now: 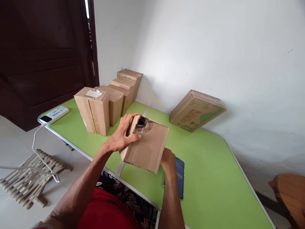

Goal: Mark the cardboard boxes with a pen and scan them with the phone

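Between my two hands a cardboard box (pixel 150 144) is held tilted above the green table (pixel 205 178). A dark, ragged hole with black scribbles around it shows near the box's upper left corner. My left hand (pixel 125 133) grips the left side, its thumb lying on the face below the hole. At the lower right edge, my right hand (pixel 168 160) is closed against the box, and its fingertips are hidden behind it. A phone (pixel 180 178) lies on the table beside my right wrist, partly covered by the arm.
Several cardboard boxes stand at the back left, the nearest a taped box (pixel 92 111) with a label. A green-printed box (pixel 197 111) leans near the wall. A white device (pixel 54 115) with a cable sits at the left edge. Stools (pixel 30 175) stand on the floor.
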A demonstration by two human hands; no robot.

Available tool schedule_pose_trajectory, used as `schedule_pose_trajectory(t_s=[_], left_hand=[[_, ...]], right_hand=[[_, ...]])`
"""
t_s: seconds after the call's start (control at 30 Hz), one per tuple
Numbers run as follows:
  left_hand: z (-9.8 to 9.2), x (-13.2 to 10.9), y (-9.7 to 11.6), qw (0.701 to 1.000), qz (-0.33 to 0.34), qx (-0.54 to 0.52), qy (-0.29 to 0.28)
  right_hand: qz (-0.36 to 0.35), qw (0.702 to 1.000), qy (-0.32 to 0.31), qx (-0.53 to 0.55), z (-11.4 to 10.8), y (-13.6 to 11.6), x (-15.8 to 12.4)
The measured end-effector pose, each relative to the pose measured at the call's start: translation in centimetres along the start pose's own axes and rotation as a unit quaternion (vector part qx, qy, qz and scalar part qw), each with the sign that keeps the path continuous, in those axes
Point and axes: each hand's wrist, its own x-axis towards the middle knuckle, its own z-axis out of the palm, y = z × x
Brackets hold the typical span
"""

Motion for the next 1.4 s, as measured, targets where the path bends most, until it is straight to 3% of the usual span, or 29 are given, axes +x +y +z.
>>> schedule_pose_trajectory(t_s=[0.13,0.17,0.2,0.23,0.3,0.37,0.43,0.57,0.97,1.2,1.4], left_hand=[[-0.3,0.1,-0.4,1.0,0.0,-0.003,0.005],[-0.4,0.1,-0.4,1.0,0.0,-0.005,0.004],[-0.3,0.2,-0.4,1.0,-0.001,-0.007,0.002],[-0.3,0.2,-0.3,1.0,-0.002,-0.007,0.0],[0.0,0.2,-0.1,1.0,-0.001,-0.004,-0.003],[0.3,0.1,0.2,1.0,0.005,0.008,-0.005],[0.6,0.0,0.4,1.0,0.012,0.027,-0.002],[1.1,-0.3,0.6,0.998,0.024,0.052,0.009],[1.4,-0.5,1.0,0.998,0.023,0.048,0.017],[1.1,-0.6,0.8,0.999,0.009,0.036,0.013],[1.2,-0.6,0.8,0.999,0.021,0.045,0.01]], right_hand=[[-0.01,0.977,0.106,0.184,-4.1,-2.1,-1.5],[-0.028,0.957,0.131,0.257,-5.2,-3.1,-2.4],[-0.058,0.915,0.151,0.369,-6.1,-4.4,-3.3],[-0.091,0.871,0.14,0.463,-6.8,-5.7,-4.3],[-0.15,0.818,0.08,0.549,-7.4,-8.3,-6.0],[-0.191,0.802,0.018,0.565,-6.9,-10.1,-7.2],[-0.216,0.8,-0.011,0.56,-5.9,-11.0,-7.7],[-0.237,0.819,-0.011,0.523,-4.7,-10.6,-7.6],[-0.233,0.848,-0.026,0.476,-5.1,-9.3,-7.5],[-0.177,0.856,0.063,0.481,-5.4,-8.6,-7.0],[-0.17,0.846,0.106,0.495,-6.0,-10.2,-6.1]])
